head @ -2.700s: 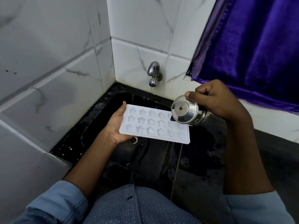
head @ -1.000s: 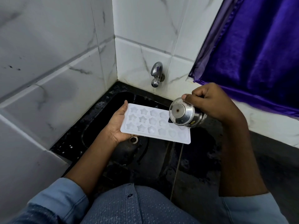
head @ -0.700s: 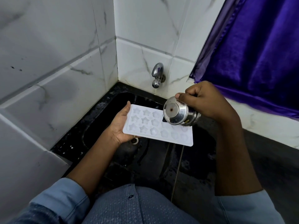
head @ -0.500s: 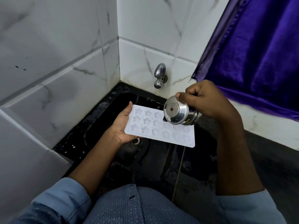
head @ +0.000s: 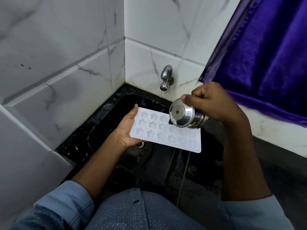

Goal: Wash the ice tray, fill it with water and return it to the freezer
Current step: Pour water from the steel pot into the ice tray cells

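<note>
While left hand [head: 127, 128] holds tray [head: 166, 131], right hand [head: 214, 103] grips tipped pot [head: 184, 116]: filling, I guess; next needs a level tray, slow pour.

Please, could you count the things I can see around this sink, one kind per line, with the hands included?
hands: 2 (left hand, right hand)
white ice tray: 1
steel vessel: 1
tap: 1
black sink: 1
purple curtain: 1
Total: 7

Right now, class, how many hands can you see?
2: the left hand holds the ice tray by its left end over the sink; the right hand grips a steel cup tilted above it.
</note>
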The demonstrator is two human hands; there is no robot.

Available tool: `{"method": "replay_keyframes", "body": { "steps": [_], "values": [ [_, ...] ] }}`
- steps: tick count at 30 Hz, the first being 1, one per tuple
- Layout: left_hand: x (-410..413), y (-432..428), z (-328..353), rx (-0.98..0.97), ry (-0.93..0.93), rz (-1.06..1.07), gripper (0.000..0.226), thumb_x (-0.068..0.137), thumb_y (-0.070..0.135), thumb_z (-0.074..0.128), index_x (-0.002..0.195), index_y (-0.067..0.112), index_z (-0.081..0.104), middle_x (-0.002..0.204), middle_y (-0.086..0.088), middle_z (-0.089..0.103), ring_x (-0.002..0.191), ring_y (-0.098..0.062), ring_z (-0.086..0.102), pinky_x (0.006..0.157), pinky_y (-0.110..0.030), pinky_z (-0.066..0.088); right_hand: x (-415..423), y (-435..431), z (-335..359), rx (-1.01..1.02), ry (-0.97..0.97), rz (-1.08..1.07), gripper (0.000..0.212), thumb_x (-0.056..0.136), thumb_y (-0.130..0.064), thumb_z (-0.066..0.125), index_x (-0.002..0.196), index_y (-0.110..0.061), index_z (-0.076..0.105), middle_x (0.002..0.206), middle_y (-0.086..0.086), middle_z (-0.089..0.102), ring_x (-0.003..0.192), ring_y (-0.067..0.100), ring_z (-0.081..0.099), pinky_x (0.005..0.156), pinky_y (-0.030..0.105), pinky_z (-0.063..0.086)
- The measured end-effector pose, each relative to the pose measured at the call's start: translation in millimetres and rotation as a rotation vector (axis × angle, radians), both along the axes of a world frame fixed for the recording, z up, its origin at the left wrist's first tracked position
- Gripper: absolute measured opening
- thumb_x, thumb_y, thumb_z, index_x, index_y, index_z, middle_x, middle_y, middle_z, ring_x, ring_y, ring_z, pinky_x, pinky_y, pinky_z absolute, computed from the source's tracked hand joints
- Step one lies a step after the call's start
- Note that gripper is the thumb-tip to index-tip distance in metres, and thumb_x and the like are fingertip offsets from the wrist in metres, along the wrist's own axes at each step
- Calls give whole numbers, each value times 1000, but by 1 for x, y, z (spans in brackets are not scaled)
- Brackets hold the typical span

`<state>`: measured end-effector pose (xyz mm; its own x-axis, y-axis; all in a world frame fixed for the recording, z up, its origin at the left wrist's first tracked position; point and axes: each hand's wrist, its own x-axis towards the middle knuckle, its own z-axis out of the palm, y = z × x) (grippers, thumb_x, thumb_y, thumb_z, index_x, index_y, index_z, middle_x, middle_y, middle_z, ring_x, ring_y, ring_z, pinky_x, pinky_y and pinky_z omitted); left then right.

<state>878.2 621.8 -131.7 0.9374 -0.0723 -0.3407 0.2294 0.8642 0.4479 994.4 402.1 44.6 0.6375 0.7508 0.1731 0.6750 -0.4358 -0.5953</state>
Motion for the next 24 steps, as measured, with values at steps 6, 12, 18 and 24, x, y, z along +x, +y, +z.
{"method": "replay_keyframes", "body": {
  "steps": [6,12,18,24],
  "values": [
    [-3,2,1,-4,-13,-1,80,101,71,46,147,7,58,151,-25,57,142,-45,52,120,-63,34,-2,2,1,1,-3,8,54,96,-31,73,57,0,51,54,18,47,44,11,39,47,25,33],
    [-5,3,1,-7,-29,-4,81,101,71,46,150,7,55,152,-24,56,142,-45,51,119,-63,35,-5,3,3,28,-20,25,56,96,-27,74,57,3,48,54,17,44,44,8,36,47,21,32],
    [-6,5,1,-12,-27,-11,81,100,71,46,145,5,60,151,-25,57,138,-45,55,117,-62,37,-7,3,4,34,-10,39,56,96,-29,74,58,4,49,55,19,46,44,12,39,48,25,34],
    [-7,4,3,-4,-20,-13,81,100,71,46,145,4,60,150,-25,57,136,-45,57,116,-62,38,-7,5,3,23,-32,41,56,96,-29,73,58,3,49,55,19,45,45,11,37,50,29,33]
  ]
}}
